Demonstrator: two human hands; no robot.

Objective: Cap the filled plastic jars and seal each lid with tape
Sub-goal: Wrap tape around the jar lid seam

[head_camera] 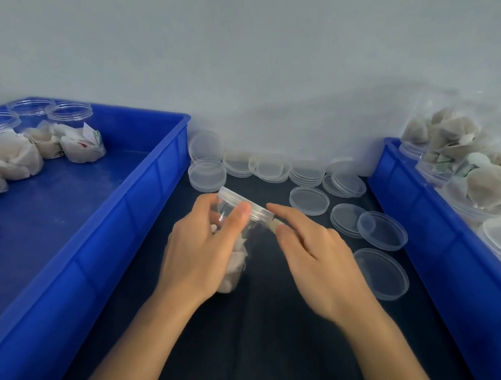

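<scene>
Left hand (pixel 201 245) grips the clear plastic jar of pale sachets (pixel 235 248), tilted above the dark counter (pixel 262 339), its translucent lid (pixel 244 204) on. Right hand (pixel 318 260) pinches something small and pale at the rim, likely tape. Next: wrap it round the seam.
</scene>
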